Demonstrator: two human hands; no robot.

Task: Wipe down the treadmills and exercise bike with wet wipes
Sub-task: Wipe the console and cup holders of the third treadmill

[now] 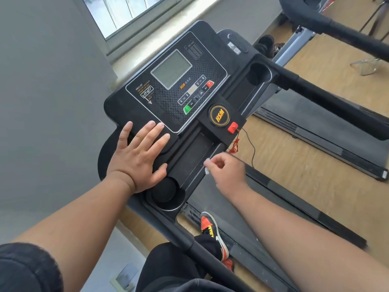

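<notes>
Black plastic treadmill console (168,85) lies under both hands: the left hand (139,157) presses flat with spread fingers, probably to brace, while the right hand (226,171) pinches a small crumpled white wet wipe (207,165) at the tray's edge.

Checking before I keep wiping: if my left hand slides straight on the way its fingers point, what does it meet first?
Probably the silver-edged control panel: the left hand lies flat on the black treadmill console, its fingertips about at the panel's near corner.
</notes>
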